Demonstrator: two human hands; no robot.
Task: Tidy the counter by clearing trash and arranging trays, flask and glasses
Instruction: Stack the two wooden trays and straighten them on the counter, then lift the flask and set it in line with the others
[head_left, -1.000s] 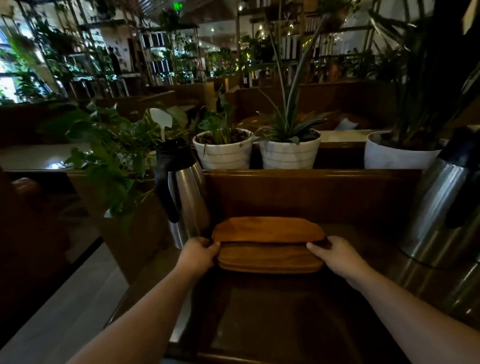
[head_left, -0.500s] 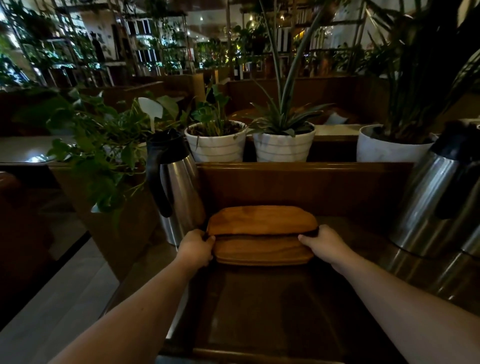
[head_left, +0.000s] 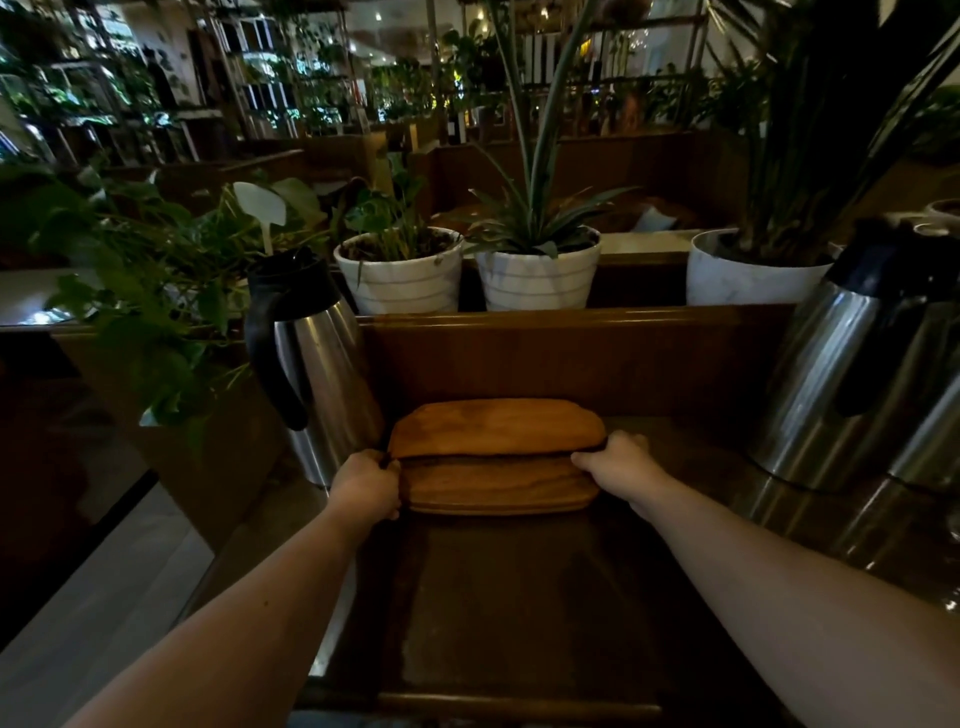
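My left hand and right hand each grip an end of the wooden trays — two of them, the upper one tilted against the back ledge of the counter. The flask stands just beside them on the left. I see no trash or glasses — arranging looks unfinished.

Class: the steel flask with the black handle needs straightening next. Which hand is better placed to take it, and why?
Left. The left hand grips the wooden trays right beside the steel flask; the right hand is across the trays.
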